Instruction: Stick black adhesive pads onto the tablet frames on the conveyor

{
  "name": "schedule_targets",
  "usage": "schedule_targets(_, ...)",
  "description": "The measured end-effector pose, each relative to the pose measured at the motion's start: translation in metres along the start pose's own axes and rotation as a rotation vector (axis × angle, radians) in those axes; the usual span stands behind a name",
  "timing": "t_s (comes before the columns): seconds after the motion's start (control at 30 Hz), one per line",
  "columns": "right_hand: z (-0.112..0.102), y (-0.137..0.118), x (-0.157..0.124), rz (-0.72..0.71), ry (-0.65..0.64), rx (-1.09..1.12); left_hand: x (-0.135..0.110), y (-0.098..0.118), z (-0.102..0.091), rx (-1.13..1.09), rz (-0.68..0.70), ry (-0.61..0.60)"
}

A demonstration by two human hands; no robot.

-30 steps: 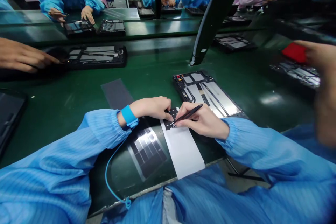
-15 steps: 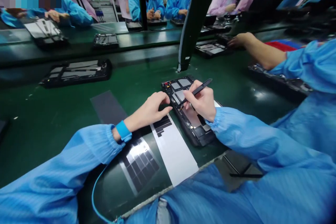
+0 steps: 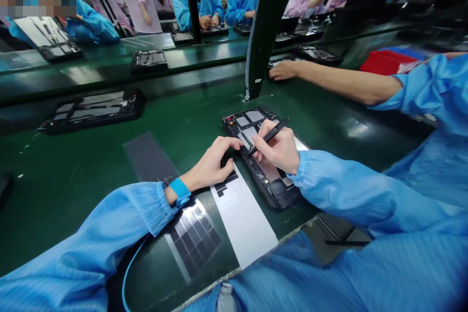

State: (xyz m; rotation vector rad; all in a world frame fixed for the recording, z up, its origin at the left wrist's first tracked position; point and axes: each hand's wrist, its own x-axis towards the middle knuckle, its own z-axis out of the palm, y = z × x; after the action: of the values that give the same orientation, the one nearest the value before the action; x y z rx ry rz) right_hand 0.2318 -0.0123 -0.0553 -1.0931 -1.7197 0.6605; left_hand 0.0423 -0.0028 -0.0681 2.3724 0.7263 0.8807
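My right hand [image 3: 281, 148] is closed around black tweezers [image 3: 268, 133], whose tip points down onto the near left part of an opened tablet [image 3: 256, 122] lying on the green belt. My left hand [image 3: 215, 162] rests with curled fingers at the tablet's left edge, its fingertips touching the frame, over the top of a white backing sheet [image 3: 244, 214] that carries a few black strips [image 3: 223, 183]. A blue strap [image 3: 180, 190] circles my left wrist, with a blue cord running from it.
A second sheet of dark squares [image 3: 195, 236] and a grey sheet [image 3: 148, 156] lie left of the white one. Another opened tablet [image 3: 91, 107] sits far left. A black post [image 3: 265, 24] stands behind. A neighbour's bare arm [image 3: 340, 80] reaches across at right. Other people work at the far belt.
My right hand carried the tweezers from the white sheet to the opened tablet and lowered the tip. My left hand followed to the tablet's edge. The neighbour's arm stretched further left.
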Motion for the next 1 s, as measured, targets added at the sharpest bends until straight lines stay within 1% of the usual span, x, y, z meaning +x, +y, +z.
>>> schedule_targets(0.07,0.0,0.0,0.0,-0.004,0.0,-0.047,0.0,0.001,-0.001,0.006,-0.018,-0.017)
schedule_targets(0.13,-0.001,-0.001,0.001,-0.037,-0.002,-0.109,0.0,0.002,-0.001,0.002,-0.027,-0.028)
schedule_targets(0.23,-0.002,-0.002,0.001,-0.125,-0.046,-0.161,-0.001,0.003,-0.001,-0.011,-0.017,-0.039)
schedule_targets(0.33,-0.004,-0.003,-0.001,-0.211,-0.101,-0.157,-0.001,0.003,-0.001,0.001,-0.002,-0.046)
schedule_targets(0.43,-0.005,-0.005,-0.004,-0.242,-0.062,-0.144,-0.001,0.002,-0.003,0.028,0.005,-0.061)
schedule_targets(0.57,-0.006,-0.007,-0.004,-0.216,-0.025,-0.121,0.002,0.004,-0.003,0.074,0.028,-0.095)
schedule_targets(0.63,-0.006,-0.007,-0.004,-0.186,0.001,-0.098,0.005,0.009,-0.002,0.179,0.062,-0.142)
schedule_targets(0.7,-0.007,-0.005,-0.005,-0.14,0.053,-0.073,0.008,0.016,-0.002,0.321,0.114,-0.214)
schedule_targets(0.77,-0.007,-0.003,-0.005,-0.098,0.072,-0.046,0.009,0.02,-0.004,0.376,0.127,-0.255)
schedule_targets(0.83,-0.007,-0.001,-0.005,-0.056,0.043,0.0,0.008,0.02,-0.007,0.292,0.057,-0.227)
schedule_targets(0.93,-0.005,-0.002,-0.004,0.007,-0.009,0.073,0.003,0.015,-0.012,0.121,-0.061,-0.169)
schedule_targets(1.0,-0.003,-0.003,-0.003,0.027,-0.022,0.088,0.0,0.011,-0.012,0.086,-0.071,-0.141)
